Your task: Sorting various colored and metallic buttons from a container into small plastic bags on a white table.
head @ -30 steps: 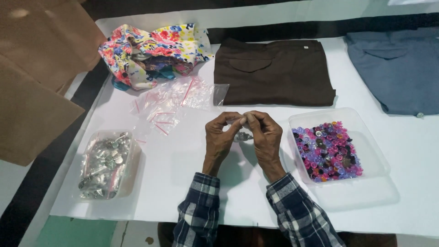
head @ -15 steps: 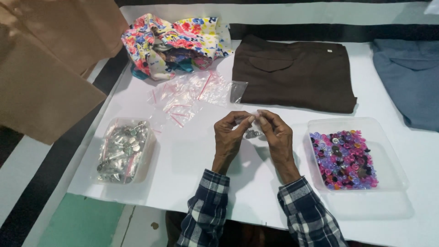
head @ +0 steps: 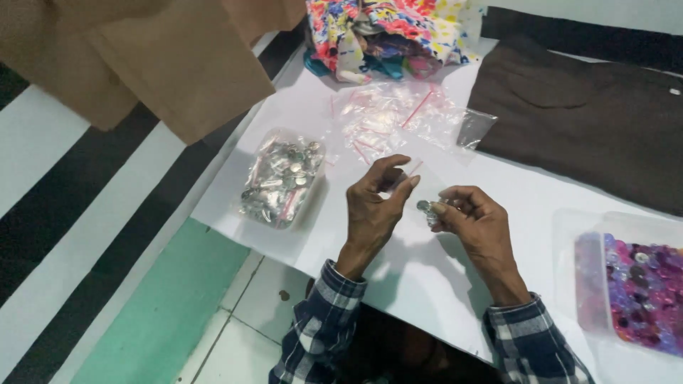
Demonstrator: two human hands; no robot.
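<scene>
White table point(head: 441, 299) | left hand point(head: 373, 206) pinches clear bag point(head: 402, 174); right hand point(head: 473, 220) pinches metal buttons point(head: 425, 208) just beside

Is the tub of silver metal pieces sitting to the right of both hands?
No, the clear tub of silver pieces sits left of the left hand and right hand.

Your left hand point(head: 376, 203) pinches a small clear zip bag point(head: 400, 178) between thumb and fingertips, held upright above the white surface point(head: 512, 206); it is thin, see-through and hard to make out against the surface behind it. Your right hand point(head: 473, 220) holds a small cluster of silvery metal buttons point(head: 425, 209) at its fingertips (round, shiny, how many cannot be told), just beside the bag's lower edge, also raised off the surface.
</scene>
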